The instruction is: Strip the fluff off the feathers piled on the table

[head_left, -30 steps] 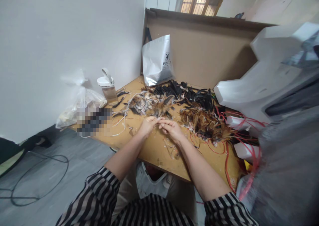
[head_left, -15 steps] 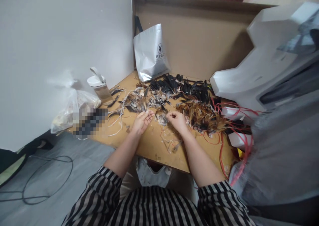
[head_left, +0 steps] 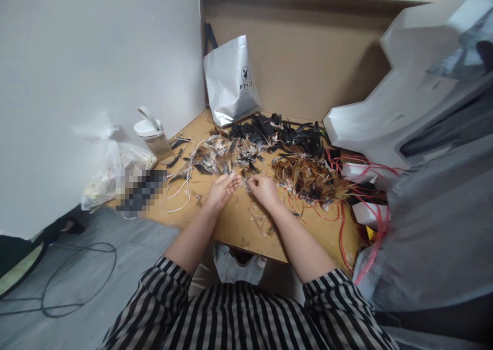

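My left hand (head_left: 224,190) hovers over the front part of the wooden table, fingers curled with thumb and fingertips together. Whatever it may hold is too small to make out. Close by on the right, my right hand (head_left: 264,190) is closed in a pinch at a small dark feather (head_left: 245,179), which shows between the two hands. Just beyond my left hand lies a pile of mixed brown and whitish feathers (head_left: 215,157). A heap of golden-brown feathers (head_left: 311,180) is right of my right hand, and black feathers (head_left: 265,129) lie behind.
A silver bag (head_left: 231,83) leans at the back against a cardboard panel (head_left: 292,62). On the left stand a white-lidded bottle (head_left: 156,136) and a clear plastic bag (head_left: 111,170). Red strings (head_left: 342,232) hang at the right edge, beside white foam (head_left: 370,124).
My right hand has moved left, closer to my left hand. The small feather tuft between the hands now shows only as a slim dark feather. The view has shifted slightly.
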Tool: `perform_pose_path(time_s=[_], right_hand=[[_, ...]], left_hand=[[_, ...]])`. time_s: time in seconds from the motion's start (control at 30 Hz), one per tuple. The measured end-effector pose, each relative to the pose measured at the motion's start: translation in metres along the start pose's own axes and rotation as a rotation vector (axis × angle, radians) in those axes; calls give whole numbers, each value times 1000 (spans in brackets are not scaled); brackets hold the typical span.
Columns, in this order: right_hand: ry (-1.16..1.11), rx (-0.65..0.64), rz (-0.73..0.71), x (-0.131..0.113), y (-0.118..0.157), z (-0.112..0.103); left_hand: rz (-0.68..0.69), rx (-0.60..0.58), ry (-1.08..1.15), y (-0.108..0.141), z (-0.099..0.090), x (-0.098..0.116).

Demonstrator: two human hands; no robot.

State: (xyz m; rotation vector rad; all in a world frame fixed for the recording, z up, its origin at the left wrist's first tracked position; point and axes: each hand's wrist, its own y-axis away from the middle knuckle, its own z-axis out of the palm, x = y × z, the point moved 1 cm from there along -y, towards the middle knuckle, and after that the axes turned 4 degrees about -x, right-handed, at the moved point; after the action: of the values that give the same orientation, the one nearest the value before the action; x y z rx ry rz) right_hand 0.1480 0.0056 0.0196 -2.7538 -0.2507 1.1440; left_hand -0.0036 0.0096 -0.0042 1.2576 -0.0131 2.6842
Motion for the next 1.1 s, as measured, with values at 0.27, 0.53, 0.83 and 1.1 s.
perform_pose_path(time_s=[0.27,0.53,0.83,1.1], right_hand=[[-1074,-136,221,3,-5,-3],[-989,-107,184,-7,0,4],[-931,-61,177,-7,0,8],[-999,-48,217,-1,-2,2]], left_hand=[[-31,-45,-151,2,3,-5],[-69,-109,-267,5,6,-6],[-114,-144,-293,6,8,-6],[-66,-108,-144,3,4,-6]])
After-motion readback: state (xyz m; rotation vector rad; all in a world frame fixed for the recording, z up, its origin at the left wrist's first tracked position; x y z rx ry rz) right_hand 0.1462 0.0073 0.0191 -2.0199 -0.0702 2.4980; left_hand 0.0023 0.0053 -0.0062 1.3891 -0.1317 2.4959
